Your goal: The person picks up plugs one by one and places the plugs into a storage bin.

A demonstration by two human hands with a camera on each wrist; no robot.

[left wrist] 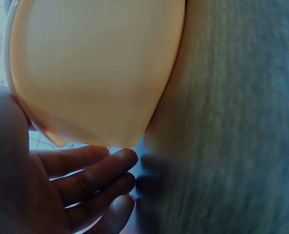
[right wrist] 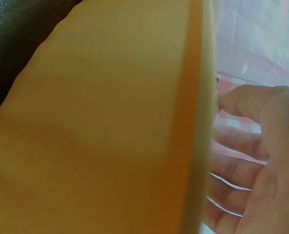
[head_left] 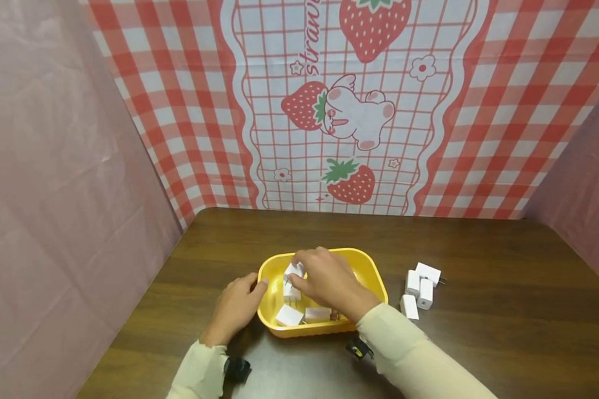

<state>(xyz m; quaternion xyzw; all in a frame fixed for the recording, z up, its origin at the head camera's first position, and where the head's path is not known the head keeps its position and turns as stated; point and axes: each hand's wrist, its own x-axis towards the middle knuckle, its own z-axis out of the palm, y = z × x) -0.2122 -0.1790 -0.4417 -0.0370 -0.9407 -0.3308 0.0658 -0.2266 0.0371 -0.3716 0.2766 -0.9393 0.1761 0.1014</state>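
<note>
A yellow plastic bin (head_left: 320, 331) stands on the table in the head view, with several white charger plugs in it. My left hand (head_left: 237, 308) is at the bin's left end, thumb at the rim and fingers along the outside; the left wrist view shows these fingers (left wrist: 93, 183) against the bin's end. Reaching over the bin, my right hand (head_left: 329, 280) pinches a white charger plug (head_left: 294, 271) between thumb and fingers. Below it in the bin lie another charger plug (head_left: 290, 316) and a third plug (head_left: 318, 315). The bin's wall hides the plug in the right wrist view.
To the right of the bin, several white charger plugs (head_left: 425, 294) lie in a loose cluster on the brown wooden table (head_left: 499, 310). A red checked strawberry cloth (head_left: 349, 122) hangs behind the table. Pink cloth (head_left: 80, 183) hangs at the left side.
</note>
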